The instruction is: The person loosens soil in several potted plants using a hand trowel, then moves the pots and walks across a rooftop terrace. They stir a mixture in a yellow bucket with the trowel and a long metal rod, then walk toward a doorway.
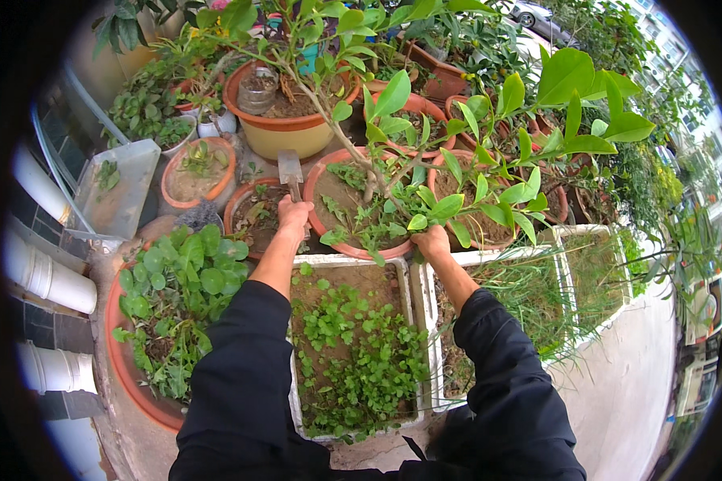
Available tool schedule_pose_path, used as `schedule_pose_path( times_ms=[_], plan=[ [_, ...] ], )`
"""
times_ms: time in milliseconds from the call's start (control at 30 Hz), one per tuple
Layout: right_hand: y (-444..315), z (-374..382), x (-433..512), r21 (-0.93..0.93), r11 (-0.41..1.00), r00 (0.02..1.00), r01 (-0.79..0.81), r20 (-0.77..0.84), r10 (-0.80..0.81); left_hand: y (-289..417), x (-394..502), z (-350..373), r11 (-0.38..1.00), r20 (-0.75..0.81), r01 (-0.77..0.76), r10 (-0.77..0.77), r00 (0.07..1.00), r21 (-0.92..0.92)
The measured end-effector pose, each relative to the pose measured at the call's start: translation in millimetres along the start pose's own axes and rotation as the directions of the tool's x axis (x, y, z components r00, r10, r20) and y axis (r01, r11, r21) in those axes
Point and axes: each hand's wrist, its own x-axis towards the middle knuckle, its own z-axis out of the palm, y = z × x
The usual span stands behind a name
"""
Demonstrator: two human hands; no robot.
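My left hand is closed around a small flat-bladed hand tool, its dull metal blade pointing away from me. That hand is beside the left rim of a round terracotta-coloured pot. A small tree with a woody, branching stem and broad green leaves grows in this pot, with low leafy weeds around its base. My right hand is at the pot's front right rim, its fingers partly hidden by the rim and leaves; it appears to grip the rim.
White foam planter boxes hold low greens and grassy plants nearest me. A wide pot of round-leaved plants stands left. Behind are a yellow-and-orange pot and a clear plastic bin. White pipes line the left wall.
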Motion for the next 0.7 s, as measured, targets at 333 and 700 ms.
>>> schedule_pose_path(
  times_ms=[333,700],
  plan=[
    [13,20,49,-0.143,0.978,0.941,0.151,-0.283,-0.186,-3,-21,6,0.975,0.081,0.180,-0.170,0.982,-0.130],
    [-2,9,23,-0.152,0.988,0.994,0.010,0.108,0.006,0,20,12,0.981,0.010,0.019,-0.017,1.000,-0.192]
  ],
)
